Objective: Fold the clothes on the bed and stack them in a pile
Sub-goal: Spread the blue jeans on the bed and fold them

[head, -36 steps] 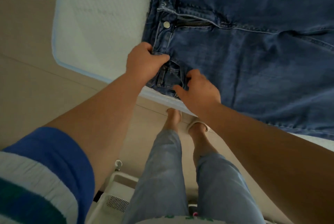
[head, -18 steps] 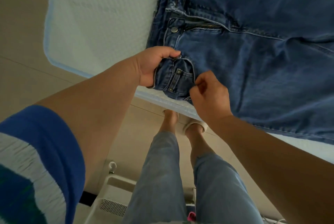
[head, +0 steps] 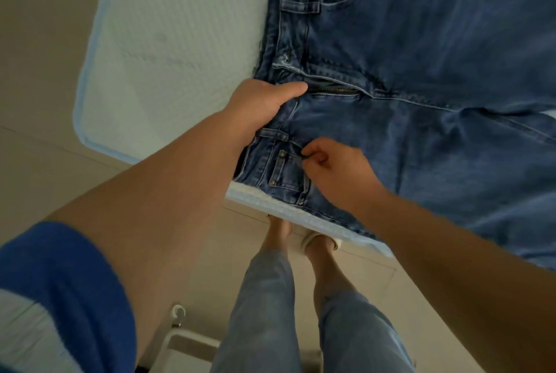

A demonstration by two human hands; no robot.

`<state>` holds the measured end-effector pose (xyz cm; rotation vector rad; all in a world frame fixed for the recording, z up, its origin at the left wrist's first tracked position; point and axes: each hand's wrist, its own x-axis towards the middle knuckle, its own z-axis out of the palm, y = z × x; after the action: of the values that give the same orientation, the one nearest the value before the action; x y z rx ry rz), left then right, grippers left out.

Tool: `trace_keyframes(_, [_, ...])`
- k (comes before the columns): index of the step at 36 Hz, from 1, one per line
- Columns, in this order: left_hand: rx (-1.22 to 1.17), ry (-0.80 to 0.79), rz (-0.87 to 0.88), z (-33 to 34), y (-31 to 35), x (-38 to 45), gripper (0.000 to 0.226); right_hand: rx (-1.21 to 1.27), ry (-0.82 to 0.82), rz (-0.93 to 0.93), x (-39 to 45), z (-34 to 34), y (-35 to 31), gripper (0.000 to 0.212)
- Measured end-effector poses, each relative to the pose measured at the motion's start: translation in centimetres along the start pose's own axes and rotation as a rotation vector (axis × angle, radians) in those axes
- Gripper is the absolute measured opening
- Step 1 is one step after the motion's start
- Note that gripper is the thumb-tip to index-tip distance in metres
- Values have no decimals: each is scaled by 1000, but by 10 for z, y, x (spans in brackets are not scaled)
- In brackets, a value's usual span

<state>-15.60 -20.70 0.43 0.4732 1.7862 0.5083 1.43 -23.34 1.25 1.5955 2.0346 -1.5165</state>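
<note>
The jeans [head: 421,101] lie spread front-up on the bed [head: 168,50], waistband near its left edge. The left hand [head: 264,101] grips the waistband; the right hand [head: 334,168] pinches denim by the pocket. Folding is just starting; next probably calls for laying one leg over the other.

A pale, quilted bed [head: 168,50] with a light-blue piped edge carries a pair of dark blue denim jeans [head: 421,137], spread flat across its right part, waistband leftward, the near edge overhanging slightly.
</note>
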Motion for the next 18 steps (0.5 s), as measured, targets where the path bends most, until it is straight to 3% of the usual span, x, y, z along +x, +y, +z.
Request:
trace_keyframes(2, [100,78,77,3,6,9,36,56,134,-23,10,-13,-5,12])
trace_keyframes(6, [141,284,333,10,10,11,14,55,394,-95,40,-36,-23,20])
trace_keyframes(11, [161,416,296,16,-5,14,38,-353,500,-182,79,-45,-38,39])
trace_keyframes(15, [211,407,254,15,2,21,35,-308,716,-270,92,-53,-48,31])
trace_keyframes(16, [209,399,244,13,3,23,34,-318,735,-239,95,-55,-49,36])
trace_keyframes(18, [223,393,229,11,5,22,37,-385,621,-106,101,-59,-46,55])
